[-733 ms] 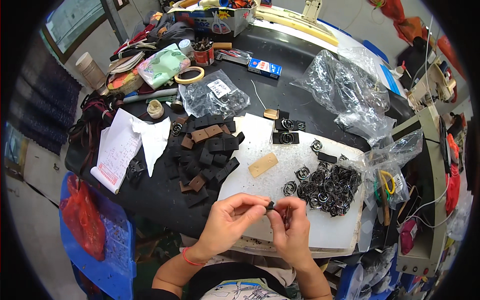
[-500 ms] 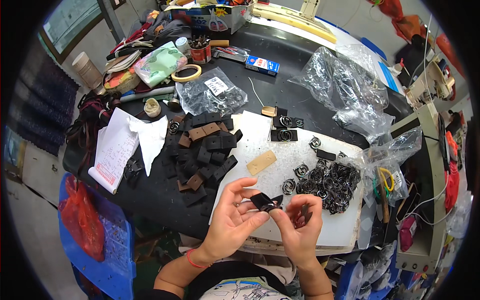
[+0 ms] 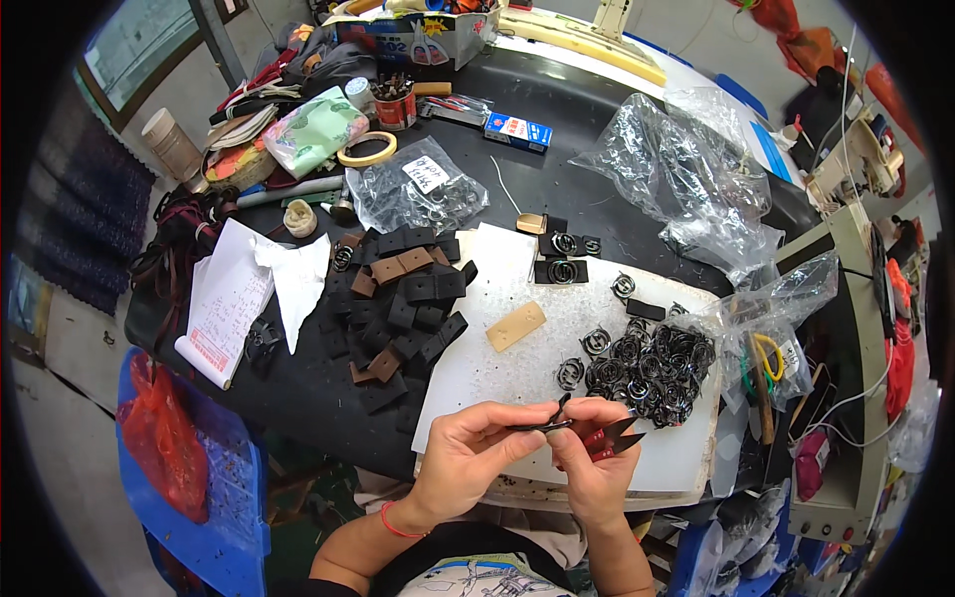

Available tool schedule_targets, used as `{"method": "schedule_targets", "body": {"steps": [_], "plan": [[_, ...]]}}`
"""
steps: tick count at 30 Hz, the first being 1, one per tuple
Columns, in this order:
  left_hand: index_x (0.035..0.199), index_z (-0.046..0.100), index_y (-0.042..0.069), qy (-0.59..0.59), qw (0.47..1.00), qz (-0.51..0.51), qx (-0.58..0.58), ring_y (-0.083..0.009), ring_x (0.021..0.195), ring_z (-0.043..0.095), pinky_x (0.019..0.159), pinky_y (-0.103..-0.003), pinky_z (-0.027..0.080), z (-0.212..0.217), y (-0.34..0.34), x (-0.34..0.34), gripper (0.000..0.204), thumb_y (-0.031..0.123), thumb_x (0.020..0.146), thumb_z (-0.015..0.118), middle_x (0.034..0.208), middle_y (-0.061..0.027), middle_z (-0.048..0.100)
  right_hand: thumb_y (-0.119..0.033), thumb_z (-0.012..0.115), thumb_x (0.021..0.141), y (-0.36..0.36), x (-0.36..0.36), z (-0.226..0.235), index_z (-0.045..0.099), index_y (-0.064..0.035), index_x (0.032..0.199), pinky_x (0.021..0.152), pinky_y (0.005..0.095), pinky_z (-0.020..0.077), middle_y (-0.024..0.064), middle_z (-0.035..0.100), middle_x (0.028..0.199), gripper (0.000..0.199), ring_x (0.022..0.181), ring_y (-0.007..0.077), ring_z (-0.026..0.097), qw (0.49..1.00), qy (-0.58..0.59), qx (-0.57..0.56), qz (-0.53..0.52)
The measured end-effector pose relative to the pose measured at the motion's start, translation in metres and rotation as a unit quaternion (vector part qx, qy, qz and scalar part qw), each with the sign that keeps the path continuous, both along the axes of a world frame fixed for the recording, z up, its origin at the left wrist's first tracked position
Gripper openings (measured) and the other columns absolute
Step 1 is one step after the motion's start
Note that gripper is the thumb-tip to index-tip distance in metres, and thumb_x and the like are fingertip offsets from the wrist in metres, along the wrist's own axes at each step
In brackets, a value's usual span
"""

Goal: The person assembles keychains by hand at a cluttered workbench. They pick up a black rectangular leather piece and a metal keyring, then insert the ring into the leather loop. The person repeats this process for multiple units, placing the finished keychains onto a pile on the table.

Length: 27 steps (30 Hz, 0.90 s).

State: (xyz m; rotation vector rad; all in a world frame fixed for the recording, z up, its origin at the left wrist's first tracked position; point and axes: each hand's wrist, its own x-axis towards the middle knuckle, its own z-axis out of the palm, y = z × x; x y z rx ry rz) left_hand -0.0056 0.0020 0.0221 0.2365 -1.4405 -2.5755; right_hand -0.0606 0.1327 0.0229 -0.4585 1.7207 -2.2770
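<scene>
I have the left hand (image 3: 463,463) and right hand (image 3: 595,478) pinching one strap (image 3: 537,427), snips (image 3: 599,444) in the right

Item one: black strap piece (image 3: 542,427), small and flat, seen nearly edge-on from where I stand. Lies roughly level between the two hands, with a short dark end sticking up near the fingertips. Pinched on one side by the left hand (image 3: 476,460), on the other by the thumb and finger of the right hand (image 3: 597,483); much of its surface is covered by fingers, so any fitting on it cannot be made out.

Item two: red-handled snips (image 3: 609,442), tucked in the right hand. Two dark, pointed blades, spread apart, tips facing rightward, clear of the strap piece.
</scene>
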Motion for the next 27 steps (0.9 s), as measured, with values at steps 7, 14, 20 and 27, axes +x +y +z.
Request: {"method": "schedule_targets", "body": {"steps": [7,14,20,27], "plan": [[0.11,0.056,-0.003,0.075,0.986,0.044,0.139,-0.0234,0.113,0.053,0.098,-0.034,0.041,-0.006,0.012,-0.002,0.022,-0.003,0.088,0.054,0.119,-0.0204,0.056,0.009,0.062,0.079,-0.007,0.004,-0.002,0.052,-0.0011,0.102,0.056,0.0173,0.0461,0.0083,0.054,0.099,0.027,0.07,0.007,0.055,0.998,0.051,-0.024,-0.015],[0.102,0.053,0.001,0.129,0.979,0.039,0.152,-0.0307,0.123,0.043,0.104,-0.043,0.035,-0.009,0.016,0.0,0.013,-0.001,0.089,0.052,0.119,-0.0208,0.055,0.011,0.063,0.078,-0.016,0.009,0.0,0.051,-0.002,0.104,0.054,0.0168,0.046,0.0091,0.055,0.097,0.032,0.07,0.0066,0.056,0.995,0.038,-0.068,-0.068],[0.101,0.056,0.001,0.074,0.997,-0.01,0.031,-0.0269,0.119,0.047,0.105,-0.038,0.03,0.002,0.0,-0.001,0.012,-0.001,0.09,0.052,0.12,-0.0161,0.055,0.012,0.065,0.076,-0.002,-0.001,0.002,0.055,-0.0024,0.099,0.052,0.0167,0.0442,0.0097,0.056,0.099,0.029,0.066,0.0059,0.055,0.998,0.044,0.013,-0.05],[0.116,0.055,-0.005,-0.001,0.995,-0.046,-0.09,-0.0122,0.099,0.055,0.086,-0.025,0.044,-0.004,-0.017,-0.002,0.026,0.006,0.091,0.053,0.108,-0.0102,0.06,0.007,0.069,0.072,0.0,-0.003,0.007,0.063,-0.0017,0.09,0.048,0.0187,0.0405,0.008,0.062,0.083,0.021,0.064,0.0053,0.054,0.966,0.208,0.155,-0.009]]}}
